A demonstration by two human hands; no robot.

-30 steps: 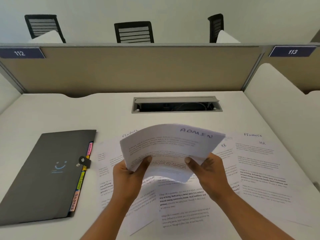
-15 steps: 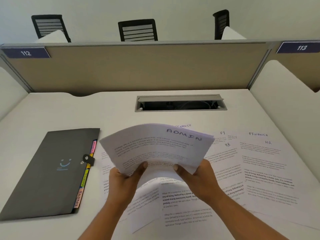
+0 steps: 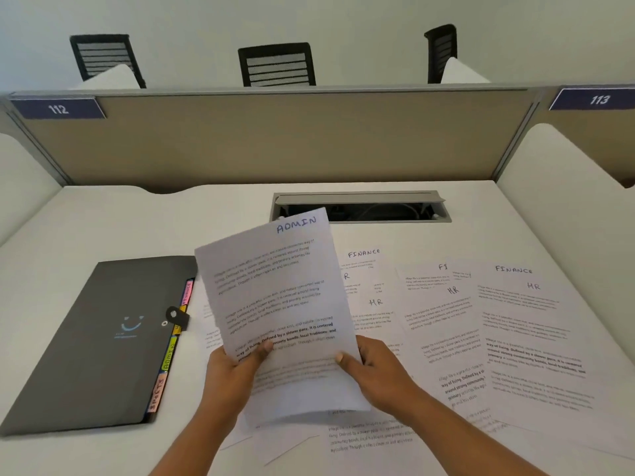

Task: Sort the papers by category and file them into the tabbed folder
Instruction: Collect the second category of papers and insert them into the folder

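ADMIN stack (image 3: 275, 286) I'm holding blocks the papers (image 3: 378, 324) behind it, headings partly cut. Body print too small to read.

1. One view is supplied, taken by a wide-angle camera worn on the head, above the near edge of the desk (image 3: 103, 228).
2. The view is directed forward and down; the partition (image 3: 275, 142) is seen at the far side, with chair backs (image 3: 276, 65) beyond it.
3. The left hand (image 3: 233, 369), the right hand (image 3: 371, 369) and the held papers (image 3: 275, 304) are framed close, low and central.
4. Straight edges are bowed near the frame borders.
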